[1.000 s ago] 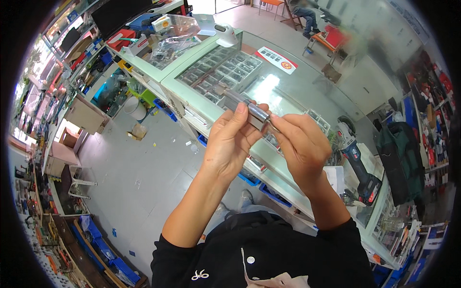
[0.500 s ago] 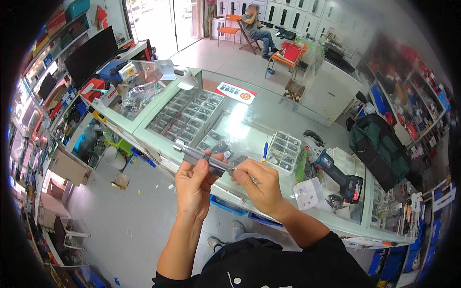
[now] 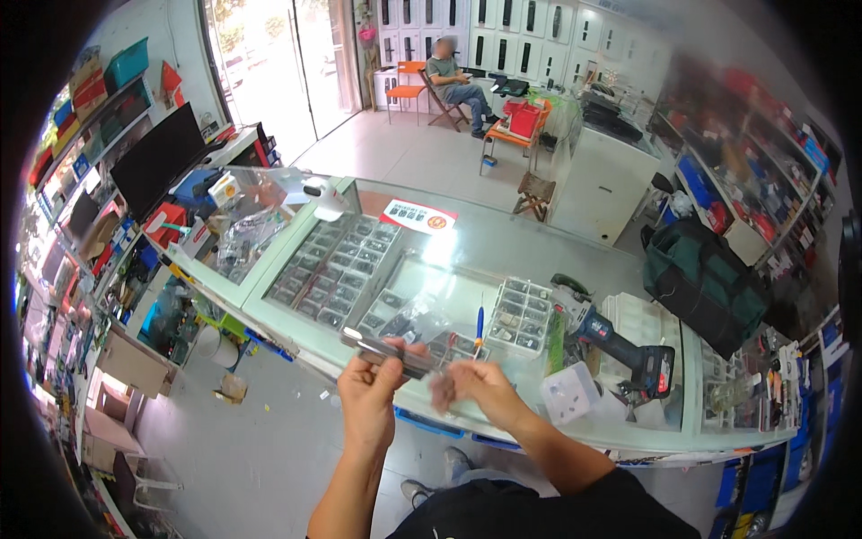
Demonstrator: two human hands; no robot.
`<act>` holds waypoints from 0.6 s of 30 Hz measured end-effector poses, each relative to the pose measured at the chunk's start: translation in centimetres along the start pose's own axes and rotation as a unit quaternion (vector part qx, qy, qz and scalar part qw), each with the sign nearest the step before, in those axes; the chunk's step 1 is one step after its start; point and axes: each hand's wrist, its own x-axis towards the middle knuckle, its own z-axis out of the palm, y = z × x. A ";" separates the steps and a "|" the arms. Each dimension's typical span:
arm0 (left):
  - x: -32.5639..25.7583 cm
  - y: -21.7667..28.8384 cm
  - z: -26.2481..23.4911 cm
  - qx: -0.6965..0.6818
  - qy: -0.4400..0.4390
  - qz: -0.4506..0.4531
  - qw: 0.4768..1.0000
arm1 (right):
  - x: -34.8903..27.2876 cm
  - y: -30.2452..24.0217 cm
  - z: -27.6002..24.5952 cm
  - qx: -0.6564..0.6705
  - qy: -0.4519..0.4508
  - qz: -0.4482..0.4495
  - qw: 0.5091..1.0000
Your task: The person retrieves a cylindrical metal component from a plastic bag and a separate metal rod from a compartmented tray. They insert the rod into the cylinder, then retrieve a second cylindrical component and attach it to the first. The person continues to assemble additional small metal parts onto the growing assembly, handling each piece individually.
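While the left hand still pinches the cylinder by the counter's near edge, the right hand's gone blurry near its right end, can't tell its grip, probably mid-fiddle

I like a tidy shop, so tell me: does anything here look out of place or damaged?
Yes, mildly: what looks like crumpled tan packaging lies on the floor near the white bin, with a small pale scrap off to its right, like stray litter. The metal cylinder in the left hand shows no obvious damage.
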 end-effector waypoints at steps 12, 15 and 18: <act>-0.8 -6.4 5.3 -0.039 -0.210 -0.133 0.968 | -9.9 1.3 -3.2 0.260 0.091 -0.012 0.961; -2.5 -8.8 6.6 -0.103 -0.317 -0.193 0.923 | -14.0 3.4 -1.5 0.491 -0.024 -0.022 0.871; -5.3 -11.1 9.2 -0.150 -0.388 -0.247 0.875 | -18.8 4.5 -0.3 0.368 0.125 -0.092 0.917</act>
